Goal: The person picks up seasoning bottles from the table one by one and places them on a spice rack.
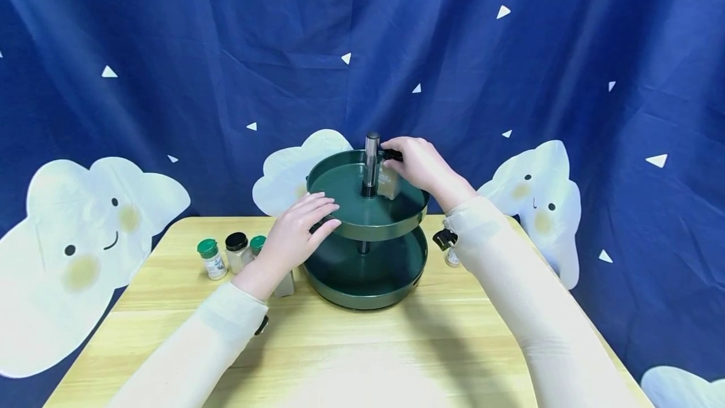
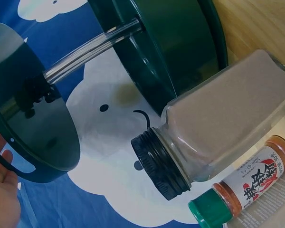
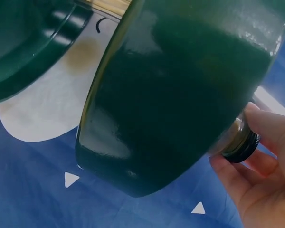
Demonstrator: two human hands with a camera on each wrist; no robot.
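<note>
A dark green two-tier round tray stand with a chrome post (image 1: 370, 165) stands on the table. My right hand (image 1: 420, 162) pinches the black cap (image 3: 242, 148) of a clear bottle (image 1: 387, 180) with pale brown contents, upright in the upper tray (image 1: 345, 197) behind the post. The tray wall hides most of that bottle in the right wrist view; whether its base touches the tray I cannot tell. My left hand (image 1: 297, 232) is at the upper tray's near-left rim, fingers fairly straight, beside the handle cutout (image 2: 23, 166). The lower tray (image 1: 362, 269) sits beneath.
Left of the stand are a green-capped shaker (image 1: 212, 260), a black-capped bottle (image 1: 238, 250) of pale powder and another green-capped shaker (image 1: 257, 244), partly behind my left arm. A small jar (image 1: 452, 258) shows beside my right sleeve. A blue curtain (image 1: 396, 49) hangs behind the table.
</note>
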